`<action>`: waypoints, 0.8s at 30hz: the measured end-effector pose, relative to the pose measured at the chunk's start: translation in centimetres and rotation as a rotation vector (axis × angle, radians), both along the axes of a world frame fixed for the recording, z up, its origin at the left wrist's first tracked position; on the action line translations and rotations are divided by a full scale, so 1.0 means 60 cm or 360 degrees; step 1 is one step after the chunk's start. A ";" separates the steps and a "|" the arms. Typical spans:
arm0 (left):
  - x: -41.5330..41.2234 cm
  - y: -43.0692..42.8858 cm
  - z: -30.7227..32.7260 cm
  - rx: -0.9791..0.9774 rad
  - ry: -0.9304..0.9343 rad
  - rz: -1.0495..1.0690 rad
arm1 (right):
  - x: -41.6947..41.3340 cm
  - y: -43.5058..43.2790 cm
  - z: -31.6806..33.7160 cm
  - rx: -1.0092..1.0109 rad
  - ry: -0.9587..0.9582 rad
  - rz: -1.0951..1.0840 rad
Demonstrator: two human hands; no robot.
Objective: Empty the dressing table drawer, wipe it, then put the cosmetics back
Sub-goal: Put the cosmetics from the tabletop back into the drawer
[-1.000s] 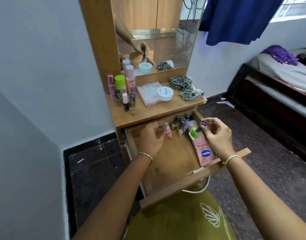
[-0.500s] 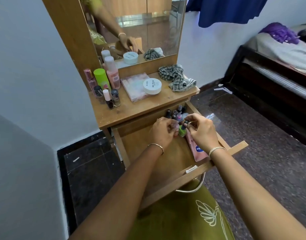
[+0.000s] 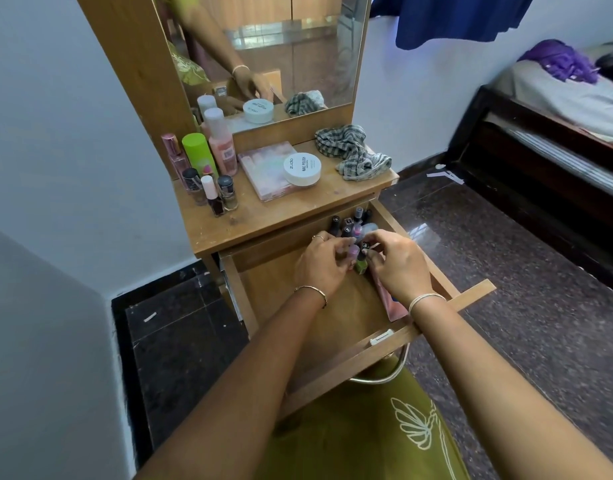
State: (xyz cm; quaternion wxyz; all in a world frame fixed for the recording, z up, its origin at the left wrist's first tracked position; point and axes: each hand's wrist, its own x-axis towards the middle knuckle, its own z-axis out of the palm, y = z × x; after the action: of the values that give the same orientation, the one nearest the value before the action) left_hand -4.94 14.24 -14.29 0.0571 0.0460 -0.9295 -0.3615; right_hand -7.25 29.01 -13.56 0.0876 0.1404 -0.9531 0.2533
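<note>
The drawer [image 3: 241, 299] of the dressing table stands pulled out under the front edge of the bench [image 3: 263, 220], and both hands are inside it, close together near its back right corner. The left hand [image 3: 324, 265] has its fingers curled round a small pink bottle [image 3: 353, 253], held upright just above the drawer floor. The right hand [image 3: 400, 265] pinches the black cap of a green bottle [image 3: 361, 266] between thumb and fingertips; the two bottles are just beside each other, and I cannot tell whether they touch. Behind the hands a cluster of dark-capped nail polish bottles [image 3: 348, 225] stands upright in the back right corner of the drawer. A flat pink tube [image 3: 391, 306] lies along the drawer's right wall, partly under the right wrist.

On the bench, a white round jar [image 3: 302, 169] sits on a pale pink flat box [image 3: 263, 168] near the middle of the back edge. A crumpled checked cloth [image 3: 353, 152] lies at the back right corner. At the back left corner stand a green-capped can [image 3: 198, 155], a pink bottle with a white cap [image 3: 222, 145] and a slim perfume bottle [image 3: 174, 154], with three small polish bottles [image 3: 211, 192] in front of them. The mirror [image 3: 298, 39] rises behind the bench.
</note>
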 end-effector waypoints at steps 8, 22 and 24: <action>0.032 -0.019 0.047 0.0357 0.0358 0.0103 | 0.020 -0.011 0.043 -0.0208 0.0097 -0.0012; 0.069 -0.224 0.152 0.0392 0.0700 0.0796 | 0.014 -0.262 0.129 -0.0396 0.0206 0.0485; 0.057 -0.251 0.163 0.0255 0.0562 0.0767 | 0.003 -0.288 0.129 -0.0308 0.0165 0.0512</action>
State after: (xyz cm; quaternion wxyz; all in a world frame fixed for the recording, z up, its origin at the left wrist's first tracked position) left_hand -1.52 -0.79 -4.50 0.2979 0.2058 -0.8360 -0.4122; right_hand -7.09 11.73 -5.83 0.1080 0.2947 -0.8838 0.3469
